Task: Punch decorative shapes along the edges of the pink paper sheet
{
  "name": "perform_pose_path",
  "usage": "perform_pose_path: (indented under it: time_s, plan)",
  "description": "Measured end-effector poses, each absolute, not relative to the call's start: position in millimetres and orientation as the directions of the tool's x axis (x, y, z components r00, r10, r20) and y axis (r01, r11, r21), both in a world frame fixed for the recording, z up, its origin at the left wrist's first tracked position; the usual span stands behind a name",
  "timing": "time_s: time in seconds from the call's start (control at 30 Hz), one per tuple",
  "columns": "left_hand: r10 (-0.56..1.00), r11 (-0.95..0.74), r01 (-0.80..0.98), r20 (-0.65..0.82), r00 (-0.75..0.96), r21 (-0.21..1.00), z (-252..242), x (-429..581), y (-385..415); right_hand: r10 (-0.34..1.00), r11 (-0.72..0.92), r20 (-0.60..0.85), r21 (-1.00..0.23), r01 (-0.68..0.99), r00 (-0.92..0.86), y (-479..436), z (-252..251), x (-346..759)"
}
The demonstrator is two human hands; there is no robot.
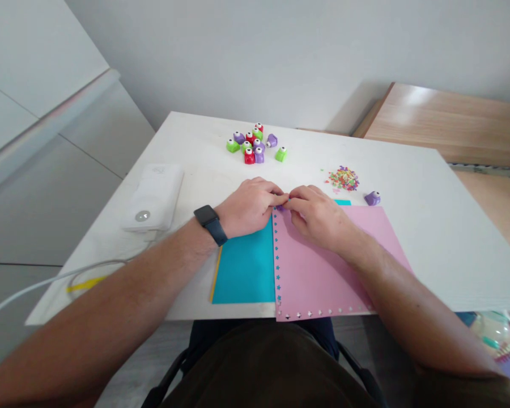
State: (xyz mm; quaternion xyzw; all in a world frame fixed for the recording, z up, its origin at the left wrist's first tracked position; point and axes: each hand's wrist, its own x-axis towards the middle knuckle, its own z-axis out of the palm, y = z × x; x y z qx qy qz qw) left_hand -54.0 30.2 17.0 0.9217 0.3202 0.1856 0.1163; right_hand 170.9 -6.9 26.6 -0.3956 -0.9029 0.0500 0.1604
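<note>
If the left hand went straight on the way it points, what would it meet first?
The left hand would most likely meet the right hand first: their fingertips look touching or nearly so by the far left corner of the pink sheet, though depth there is unclear.

Through the head view I see both my arms reach forward: the left arm (153, 292) from lower left, the right arm (391, 277) from lower right. My left hand (251, 207) and right hand (321, 218) meet closely, backs upward, fingers (277, 200) bent. Their exact grip I cannot judge surely; some fingertips are hidden.
</note>
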Motion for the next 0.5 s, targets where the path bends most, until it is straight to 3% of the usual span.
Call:
perform_pose_path:
  time_s: [0.27,0.5]
  plan:
    - [0.675,-0.727,0.531,0.315,0.667,0.434,20.8,-52.5,27.2,0.743,0.668,0.296,-0.290,0.685,-0.600,-14.6,25.2,175.7]
    - [0.698,-0.712,0.569,0.319,0.642,0.412,16.9,-52.3,26.9,0.761,0.648,0.286,-0.294,0.703,-0.582,-17.4,25.1,171.0]
